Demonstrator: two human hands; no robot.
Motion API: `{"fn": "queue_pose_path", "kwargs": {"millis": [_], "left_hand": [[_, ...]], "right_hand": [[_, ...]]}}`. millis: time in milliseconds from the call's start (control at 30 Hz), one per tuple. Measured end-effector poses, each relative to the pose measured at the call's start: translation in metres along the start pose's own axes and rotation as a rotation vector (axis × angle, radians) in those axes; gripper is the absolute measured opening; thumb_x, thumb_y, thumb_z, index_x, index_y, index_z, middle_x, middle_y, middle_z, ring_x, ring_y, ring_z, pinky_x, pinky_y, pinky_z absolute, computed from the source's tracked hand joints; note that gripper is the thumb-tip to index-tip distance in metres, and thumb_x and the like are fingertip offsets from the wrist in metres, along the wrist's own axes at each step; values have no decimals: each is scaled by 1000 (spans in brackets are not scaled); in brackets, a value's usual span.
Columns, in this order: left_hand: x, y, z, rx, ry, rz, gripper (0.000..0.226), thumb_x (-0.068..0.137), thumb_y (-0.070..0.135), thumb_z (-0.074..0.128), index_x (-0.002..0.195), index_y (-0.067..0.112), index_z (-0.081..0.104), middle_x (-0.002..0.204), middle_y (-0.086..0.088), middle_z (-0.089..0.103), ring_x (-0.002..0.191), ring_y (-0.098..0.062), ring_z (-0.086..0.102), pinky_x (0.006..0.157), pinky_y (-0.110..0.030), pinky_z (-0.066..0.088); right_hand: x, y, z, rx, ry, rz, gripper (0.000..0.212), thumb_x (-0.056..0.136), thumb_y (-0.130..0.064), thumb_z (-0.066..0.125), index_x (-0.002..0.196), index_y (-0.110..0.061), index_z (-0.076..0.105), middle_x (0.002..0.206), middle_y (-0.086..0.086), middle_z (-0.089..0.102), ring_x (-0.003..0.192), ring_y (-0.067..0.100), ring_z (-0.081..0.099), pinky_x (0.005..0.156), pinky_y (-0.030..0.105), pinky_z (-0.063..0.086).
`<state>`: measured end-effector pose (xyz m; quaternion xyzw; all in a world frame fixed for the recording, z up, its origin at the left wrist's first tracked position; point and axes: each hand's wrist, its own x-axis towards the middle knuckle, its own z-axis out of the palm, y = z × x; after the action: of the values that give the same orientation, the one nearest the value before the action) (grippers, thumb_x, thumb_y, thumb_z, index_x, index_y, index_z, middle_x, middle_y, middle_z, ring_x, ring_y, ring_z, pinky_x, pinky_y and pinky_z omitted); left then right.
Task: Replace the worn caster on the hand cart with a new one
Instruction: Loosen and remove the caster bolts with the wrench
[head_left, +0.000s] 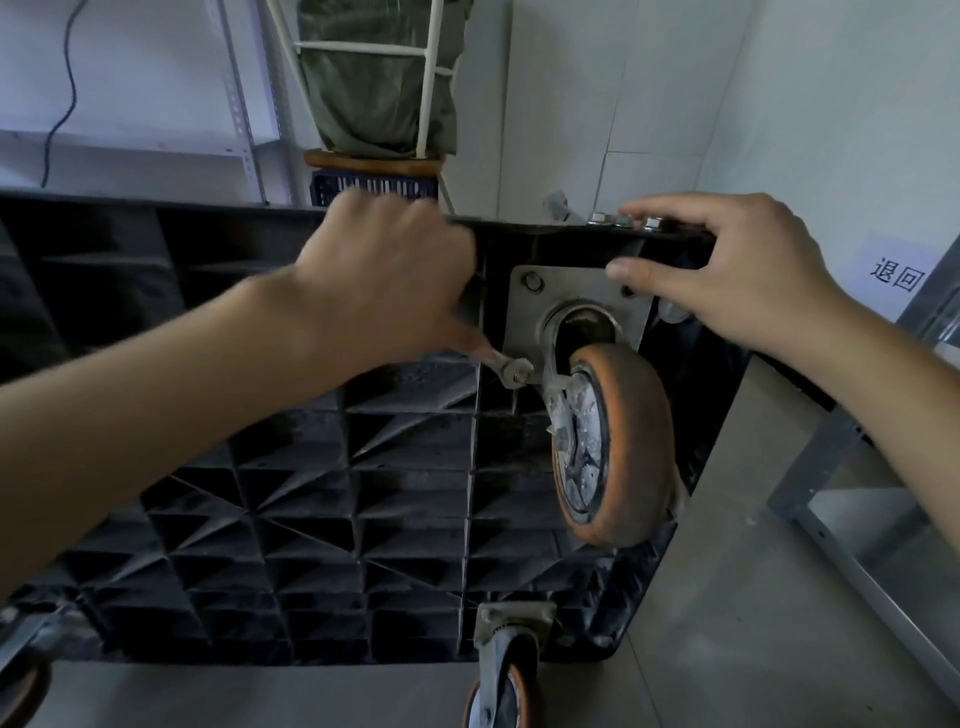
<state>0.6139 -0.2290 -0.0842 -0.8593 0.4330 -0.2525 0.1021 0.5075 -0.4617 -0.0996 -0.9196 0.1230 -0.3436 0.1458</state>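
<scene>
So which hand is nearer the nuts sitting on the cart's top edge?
Right. The right hand grips the cart edge with its fingertips at the nuts; the left hand is off to their left, holding the wrench lower down.

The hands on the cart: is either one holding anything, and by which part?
The left hand grips a wrench by its handle, its head on a caster-plate bolt. The right hand holds the cart's top edge.
</scene>
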Motion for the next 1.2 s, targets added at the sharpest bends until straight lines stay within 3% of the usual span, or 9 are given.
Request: {"fn": "queue_pose_path", "kwargs": {"millis": [67,200,333,500,600,767,900,1000,1200], "left_hand": [[-9,-11,34,-115,-40,-113,66,78,87,45,82,24,68,74,6,51,76,-25,62,68,-30,41],[-43,18,104,-799,-177,-297,70,83,82,42,64,21,70,52,8,68,56,-6,69,64,-30,57],[-58,71,135,-1617,-216,-464,63,83,67,56,69,8,72,63,-16,72,59,-30,72,67,-43,59],[-64,113,130,-1945,-234,-549,60,99,50,52,82,-6,69,74,-26,71,63,-31,68,53,-21,47],[-71,118,136,-1902,-164,-539,56,96,52,56,66,6,62,54,-14,58,52,-30,58,54,-38,50],[-86,97,138,-1576,118,-473,55,95,55,56,61,12,58,46,-5,51,41,-16,48,45,-37,41],[-82,62,132,-1143,216,-412,60,90,70,48,62,18,57,45,5,47,42,-9,43,47,-35,41],[-71,36,118,-808,232,-337,65,83,78,41,65,21,64,50,4,54,49,-13,53,49,-30,44],[-51,14,95,-561,200,-280,57,82,77,54,67,26,72,53,3,57,55,-21,52,51,-29,34]], "right_hand": [[0,-1,-1,-7,-1,3,57,76,-69,71,128,-47,64,128,-11,69,124,21,60,103,50,48],[0,-3,-1,-7,-6,13,56,76,-68,72,128,-47,64,132,-12,67,127,20,58,104,48,48],[1,-1,-1,0,-10,15,58,74,-68,72,128,-47,64,129,-13,68,125,20,59,103,49,48],[1,0,-2,8,-7,24,56,74,-68,73,126,-50,65,120,-15,71,118,17,62,100,45,49],[2,0,-1,5,-9,21,57,74,-69,73,126,-49,65,123,-15,70,122,17,61,101,46,49],[2,-1,-2,3,-6,24,56,75,-67,73,127,-47,65,128,-15,68,125,18,59,102,46,48],[1,-1,-2,9,-9,27,56,75,-67,74,126,-48,65,127,-14,68,124,18,59,102,47,49],[2,-1,-2,4,-10,22,56,75,-68,73,127,-47,65,129,-14,68,125,19,58,102,48,49],[3,1,-1,-6,-13,11,56,75,-68,73,127,-48,65,129,-14,68,125,19,59,102,47,49]]}}
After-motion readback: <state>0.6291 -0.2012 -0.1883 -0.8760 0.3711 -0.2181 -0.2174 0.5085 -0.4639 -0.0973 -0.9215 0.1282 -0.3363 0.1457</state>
